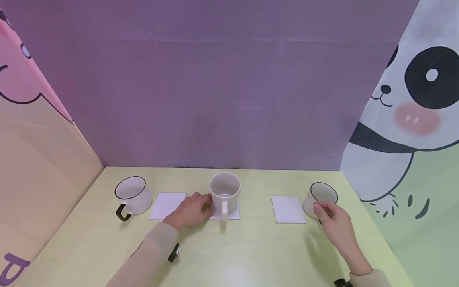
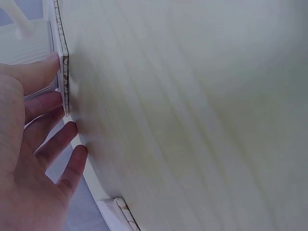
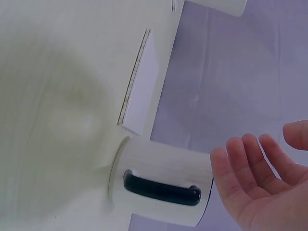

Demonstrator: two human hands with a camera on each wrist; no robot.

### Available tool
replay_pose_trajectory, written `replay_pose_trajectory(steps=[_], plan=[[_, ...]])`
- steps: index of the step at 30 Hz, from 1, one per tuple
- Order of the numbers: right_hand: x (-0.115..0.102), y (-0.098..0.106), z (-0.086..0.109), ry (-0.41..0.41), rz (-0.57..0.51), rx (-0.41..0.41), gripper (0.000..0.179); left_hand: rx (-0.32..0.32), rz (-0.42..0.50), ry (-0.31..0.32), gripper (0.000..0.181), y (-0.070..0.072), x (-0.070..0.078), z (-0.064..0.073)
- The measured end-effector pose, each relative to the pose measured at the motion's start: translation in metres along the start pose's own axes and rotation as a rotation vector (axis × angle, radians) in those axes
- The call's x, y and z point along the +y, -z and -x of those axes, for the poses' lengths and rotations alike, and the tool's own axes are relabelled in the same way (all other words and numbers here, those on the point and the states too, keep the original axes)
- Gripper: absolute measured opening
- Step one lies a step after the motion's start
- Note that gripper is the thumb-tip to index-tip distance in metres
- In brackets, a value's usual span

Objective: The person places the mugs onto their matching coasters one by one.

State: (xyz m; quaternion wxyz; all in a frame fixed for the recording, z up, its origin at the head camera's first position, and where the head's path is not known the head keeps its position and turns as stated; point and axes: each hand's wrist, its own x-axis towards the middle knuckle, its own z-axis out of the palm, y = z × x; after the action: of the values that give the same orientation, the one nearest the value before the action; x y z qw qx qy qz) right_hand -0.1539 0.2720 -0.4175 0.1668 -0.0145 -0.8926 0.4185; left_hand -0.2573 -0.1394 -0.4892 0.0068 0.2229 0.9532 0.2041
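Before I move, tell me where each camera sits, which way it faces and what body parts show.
Head view: on the head, facing forward and down across the table to the backdrop; left grip, right grip and forearms show.
Left wrist view: on the left wrist, facing the left grip at the middle coaster; only that grip shows.
Right wrist view: on the right wrist, facing the right grip beside the right mug; only that grip shows.
Head and right wrist share the right mug and right coaster.
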Motion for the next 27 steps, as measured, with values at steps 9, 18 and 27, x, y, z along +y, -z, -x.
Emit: replay_pose_trajectory(steps=[9,18,27], plan=[[0.009,0.009,0.000,0.016,-0.006,0.031,0.024,-0.001,-0.001,0.002,0.034,0.000,0.001,0.001],[0.015,0.024,0.001,-0.061,0.044,0.019,0.030,0.009,0.000,-0.003,0.033,0.000,0.002,0.001],[0.024,0.031,0.001,-0.099,0.027,0.022,0.033,0.013,-0.006,-0.003,0.032,-0.001,0.002,0.001]])
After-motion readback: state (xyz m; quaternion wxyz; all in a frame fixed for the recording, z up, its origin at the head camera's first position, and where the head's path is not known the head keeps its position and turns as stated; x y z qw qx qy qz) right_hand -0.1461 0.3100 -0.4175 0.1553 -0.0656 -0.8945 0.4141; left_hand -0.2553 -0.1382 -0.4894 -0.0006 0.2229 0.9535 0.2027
